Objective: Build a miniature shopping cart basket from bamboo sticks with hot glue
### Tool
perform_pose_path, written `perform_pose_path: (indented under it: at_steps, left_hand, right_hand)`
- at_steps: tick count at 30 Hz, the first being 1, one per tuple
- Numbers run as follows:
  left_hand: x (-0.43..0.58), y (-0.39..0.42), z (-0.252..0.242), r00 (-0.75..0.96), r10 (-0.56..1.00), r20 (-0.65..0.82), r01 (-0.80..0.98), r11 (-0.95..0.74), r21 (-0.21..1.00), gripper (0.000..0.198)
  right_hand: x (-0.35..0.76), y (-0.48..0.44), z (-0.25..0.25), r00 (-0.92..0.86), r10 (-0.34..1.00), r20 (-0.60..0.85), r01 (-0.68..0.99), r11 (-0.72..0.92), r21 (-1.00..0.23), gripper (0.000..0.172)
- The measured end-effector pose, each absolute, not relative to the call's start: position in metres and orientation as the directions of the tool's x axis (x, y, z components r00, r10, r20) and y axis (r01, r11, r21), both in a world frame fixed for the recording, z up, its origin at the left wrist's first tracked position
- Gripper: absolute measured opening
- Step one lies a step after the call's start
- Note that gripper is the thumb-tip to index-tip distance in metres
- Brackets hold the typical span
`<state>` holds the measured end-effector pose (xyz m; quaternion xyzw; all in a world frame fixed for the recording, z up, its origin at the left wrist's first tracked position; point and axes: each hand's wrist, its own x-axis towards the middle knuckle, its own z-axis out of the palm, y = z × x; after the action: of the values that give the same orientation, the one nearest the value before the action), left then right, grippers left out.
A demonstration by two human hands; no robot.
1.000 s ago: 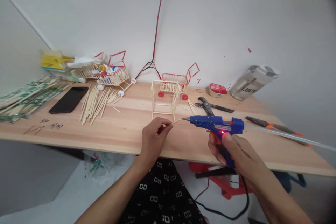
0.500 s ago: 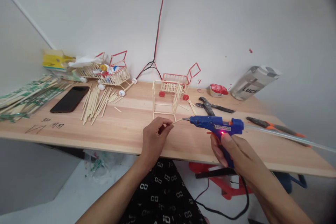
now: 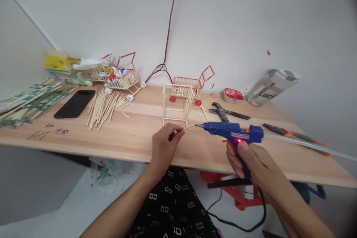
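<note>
My left hand (image 3: 166, 139) pinches a short wooden stick (image 3: 189, 127) over the table's front part, its free end pointing right. My right hand (image 3: 248, 158) is wrapped round the handle of a blue hot glue gun (image 3: 223, 129), whose red light glows. A long clear glue stick (image 3: 301, 143) runs out of its back. The nozzle faces left, close to the tip of the wooden stick. Just beyond my left hand stands a bare stick frame (image 3: 164, 106). Behind that frame is a small stick cart (image 3: 186, 81) with red edges and red wheels.
Loose sticks (image 3: 97, 109) and a black phone (image 3: 74, 104) lie left, beside packaged chopsticks (image 3: 33, 100). Carts with white wheels (image 3: 122, 80) stand behind. Right are black pliers (image 3: 220, 111), orange-handled pliers (image 3: 292, 135), a tub of red paint (image 3: 233, 95) and a LUCK bag (image 3: 270, 87).
The glue gun in my right hand has shifted slightly right, so its nozzle has drawn away from the stick's tip. My left hand holds the stick almost unmoved.
</note>
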<state>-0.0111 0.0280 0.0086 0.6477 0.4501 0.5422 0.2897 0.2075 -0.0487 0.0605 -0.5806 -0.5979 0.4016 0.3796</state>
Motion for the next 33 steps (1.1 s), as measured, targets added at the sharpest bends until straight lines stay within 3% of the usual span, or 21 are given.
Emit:
perform_pose_path:
  at_steps: [24,33]
  left_hand:
    - [-0.0118,0.0272,0.0091,-0.001,0.901,0.434,0.273,-0.417,0.867,0.005]
    - [-0.0115,0.0278,0.0084,0.001,0.901,0.434,0.273,-0.418,0.867,0.006]
  right_hand:
    - [0.2049,-0.0471,0.0667,-0.048,0.999,-0.014,0.462,0.010,-0.887,0.054]
    - [0.2037,-0.0473,0.0668,-0.028,0.999,0.046,0.464,0.054,-0.884,0.052]
